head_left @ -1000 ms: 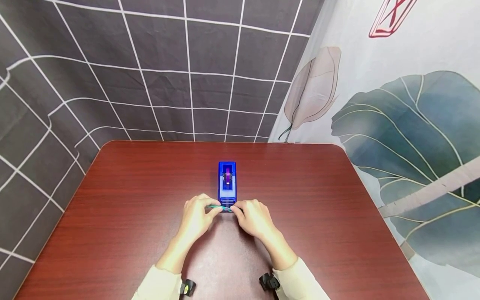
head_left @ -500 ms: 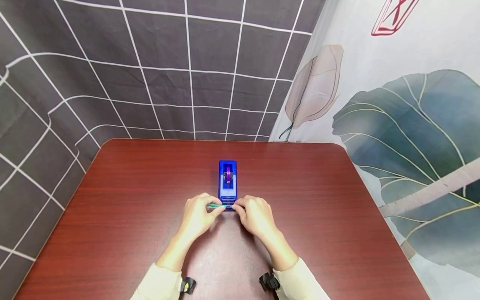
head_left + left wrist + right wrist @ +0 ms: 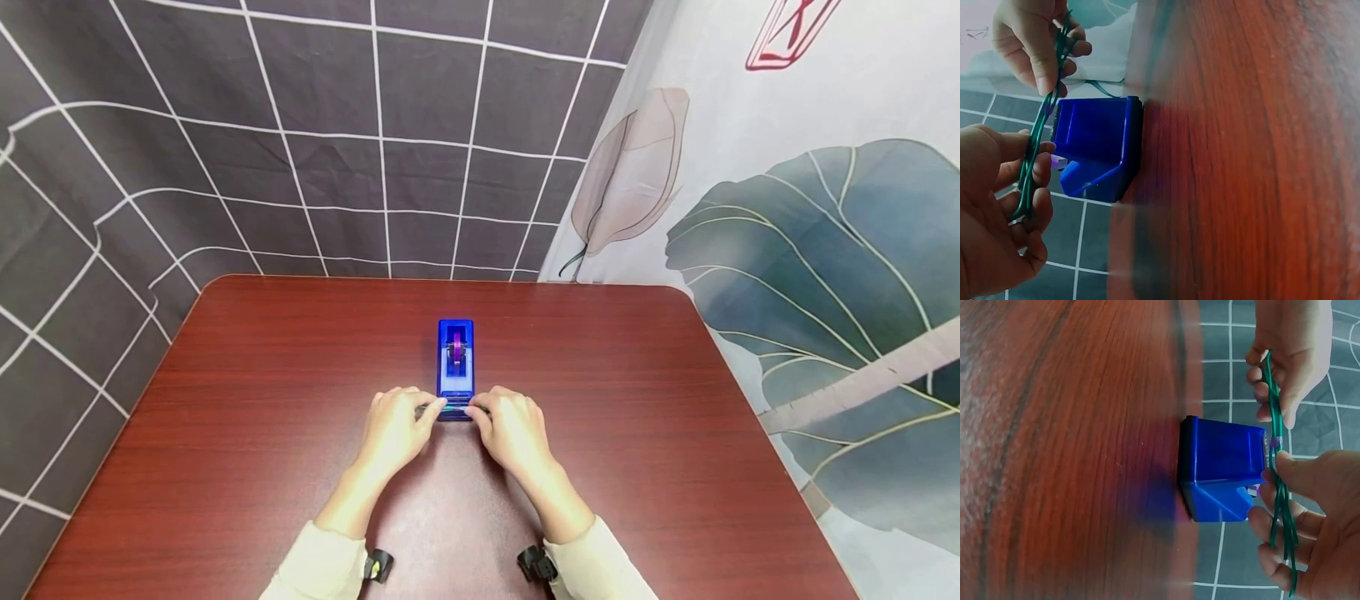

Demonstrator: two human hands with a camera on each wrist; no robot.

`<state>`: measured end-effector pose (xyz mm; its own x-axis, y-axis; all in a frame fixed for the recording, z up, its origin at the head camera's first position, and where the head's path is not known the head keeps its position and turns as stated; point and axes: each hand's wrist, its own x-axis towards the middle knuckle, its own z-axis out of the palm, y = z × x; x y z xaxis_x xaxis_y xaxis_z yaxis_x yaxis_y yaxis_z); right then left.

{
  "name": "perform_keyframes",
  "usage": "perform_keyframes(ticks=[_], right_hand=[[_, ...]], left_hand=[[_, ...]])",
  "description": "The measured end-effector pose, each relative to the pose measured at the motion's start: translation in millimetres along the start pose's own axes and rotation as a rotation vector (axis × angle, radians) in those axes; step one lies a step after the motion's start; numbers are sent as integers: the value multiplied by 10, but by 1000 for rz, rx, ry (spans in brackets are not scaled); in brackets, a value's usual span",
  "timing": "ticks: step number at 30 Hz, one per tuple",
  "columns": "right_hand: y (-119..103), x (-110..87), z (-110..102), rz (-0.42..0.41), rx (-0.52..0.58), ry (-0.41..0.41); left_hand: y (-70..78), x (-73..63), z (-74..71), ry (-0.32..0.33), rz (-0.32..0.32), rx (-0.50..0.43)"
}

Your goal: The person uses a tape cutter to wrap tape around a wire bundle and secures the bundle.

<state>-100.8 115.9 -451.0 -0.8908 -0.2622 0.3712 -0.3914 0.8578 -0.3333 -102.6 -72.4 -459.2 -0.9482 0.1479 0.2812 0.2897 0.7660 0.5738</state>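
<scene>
A blue tape dispenser (image 3: 456, 385) with a purple tape roll (image 3: 457, 346) stands upright on the table, its cutting end toward me. Just over that end, both hands hold a thin bundle of green wires (image 3: 1040, 122). My left hand (image 3: 395, 423) pinches one side between thumb and fingers, and the looped end lies along its fingers in the left wrist view. My right hand (image 3: 512, 425) pinches the other side, loose wire ends hanging over its fingers in the right wrist view. Between the hands, a band of purple tape (image 3: 1276, 442) wraps the bundle beside the dispenser's toothed edge.
The reddish-brown wooden table (image 3: 300, 333) extends around the dispenser. Behind it hangs a dark grey cloth (image 3: 315, 75) with a white grid, and at the right a pale curtain (image 3: 720, 125) with leaf prints. Black straps (image 3: 536, 564) sit at both wrists.
Both hands stay close to the dispenser's front with the green wires. The left thumb has shifted up and now covers more of the bundle. The dispenser stays in place on the table.
</scene>
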Motion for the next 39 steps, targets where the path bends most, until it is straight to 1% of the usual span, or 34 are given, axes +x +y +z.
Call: perform_keyframes(ticks=[10, 27, 34, 39], right_hand=[[-21, -4, -1, 30, 23, -11], [11, -2, 44, 58, 79, -13], [12, 4, 63, 71, 104, -11], [13, 1, 73, 71, 109, 5]], left_hand=[[-6, -5, 0, 33, 4, -29], [-37, 3, 8, 42, -12, -69], [-27, 1, 4, 78, -7, -96], [-31, -1, 2, 87, -10, -101]])
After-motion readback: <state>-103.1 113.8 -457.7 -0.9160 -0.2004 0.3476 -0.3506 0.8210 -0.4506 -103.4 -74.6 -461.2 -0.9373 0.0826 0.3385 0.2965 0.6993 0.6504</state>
